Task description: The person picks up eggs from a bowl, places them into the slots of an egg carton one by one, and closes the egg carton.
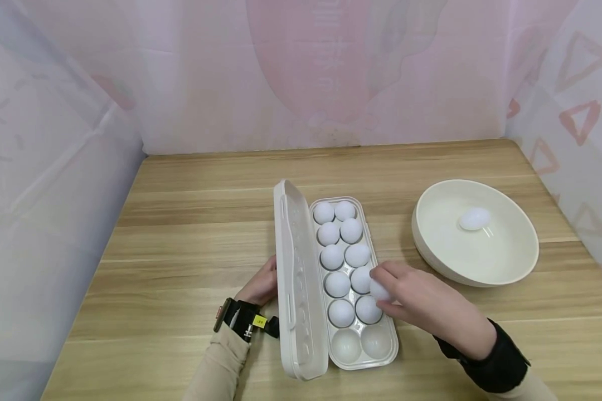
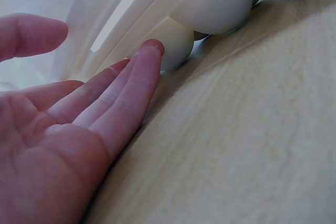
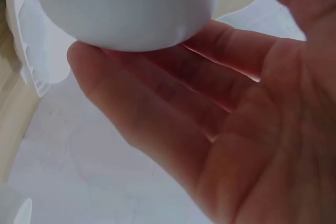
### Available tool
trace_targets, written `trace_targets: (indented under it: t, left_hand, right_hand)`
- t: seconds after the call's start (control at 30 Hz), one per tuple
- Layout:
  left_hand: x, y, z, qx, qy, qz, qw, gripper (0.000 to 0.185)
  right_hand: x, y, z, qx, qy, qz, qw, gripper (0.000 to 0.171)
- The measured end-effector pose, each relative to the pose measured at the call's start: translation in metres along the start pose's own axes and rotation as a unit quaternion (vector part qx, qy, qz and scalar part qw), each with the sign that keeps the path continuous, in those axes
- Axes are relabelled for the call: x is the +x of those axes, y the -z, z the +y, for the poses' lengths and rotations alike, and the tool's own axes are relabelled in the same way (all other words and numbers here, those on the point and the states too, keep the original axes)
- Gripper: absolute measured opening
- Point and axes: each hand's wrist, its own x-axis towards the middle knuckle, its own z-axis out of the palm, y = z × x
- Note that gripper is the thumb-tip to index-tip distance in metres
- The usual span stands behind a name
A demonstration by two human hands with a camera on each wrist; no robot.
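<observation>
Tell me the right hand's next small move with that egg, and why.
Probably carry the white egg down to an empty near cup of the cream plastic egg tray. The right hand holds it above filled cups; the two nearest cups are bare, and the left hand rests against the open lid.

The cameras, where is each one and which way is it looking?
Head: worn on the head, looks forward and down at the egg tray, bowl and both hands.
Left wrist: low by the table, looks along the left hand touching the tray's lid.
Right wrist: under the right hand, looks up at the egg it holds.
Head and right wrist both show that egg.
</observation>
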Motion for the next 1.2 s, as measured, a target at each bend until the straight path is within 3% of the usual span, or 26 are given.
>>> trace_targets:
  t: [0.3, 0.63, 0.93, 1.2]
  left_hand:
    - [0.000, 0.000, -0.001, -0.004, -0.003, -0.008, 1.0000, 0.021]
    - [-0.001, 0.000, 0.000, -0.009, -0.009, -0.002, 0.9999, 0.018]
    - [0.000, 0.001, -0.002, -0.012, -0.013, 0.000, 0.9998, 0.024]
    - [-0.001, 0.000, -0.001, -0.006, 0.000, 0.016, 0.9999, 0.032]
  right_hand:
    - [-0.002, -0.002, -0.005, -0.007, 0.011, 0.003, 1.000, 0.038]
    - [0.005, -0.011, -0.012, -0.016, 0.109, 0.033, 0.993, 0.043]
    - [0.004, -0.012, -0.021, -0.026, 0.120, 0.016, 0.992, 0.044]
    - [0.004, -0.017, -0.033, -0.022, 0.165, 0.012, 0.986, 0.041]
